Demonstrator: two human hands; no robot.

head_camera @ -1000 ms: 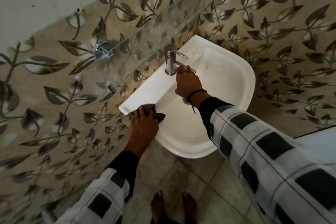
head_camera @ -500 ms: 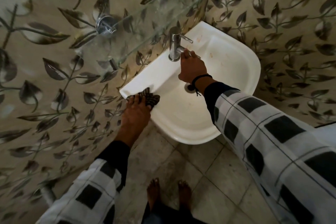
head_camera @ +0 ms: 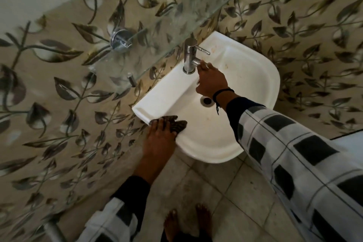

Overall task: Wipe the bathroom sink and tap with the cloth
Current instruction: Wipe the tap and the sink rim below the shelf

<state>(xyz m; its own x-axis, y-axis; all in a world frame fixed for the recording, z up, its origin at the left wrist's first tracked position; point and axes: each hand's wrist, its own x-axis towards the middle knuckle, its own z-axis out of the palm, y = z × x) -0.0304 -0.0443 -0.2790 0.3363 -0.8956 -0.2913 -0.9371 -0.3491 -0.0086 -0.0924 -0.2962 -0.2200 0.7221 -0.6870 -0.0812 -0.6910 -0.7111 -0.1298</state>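
Leaf-tiled wall; left hand flat, pressing cloth on sink rim; right hand gripping tap spout.

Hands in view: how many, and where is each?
2. The left hand presses the cloth on the sink's near-left rim; the right hand grips the tap spout. None hidden.

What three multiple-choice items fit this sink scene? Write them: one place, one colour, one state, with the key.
1. Where on the sink does the cloth lie? A near-left rim B far-right rim C bowl's middle
2. The sink's colour? A grey B white C blue
3. The right hand? A hangs free B holds the tap C lies on the cloth
Key: A, the left hand presses it there; B, the bowl is white; B, fingers curl round the spout.
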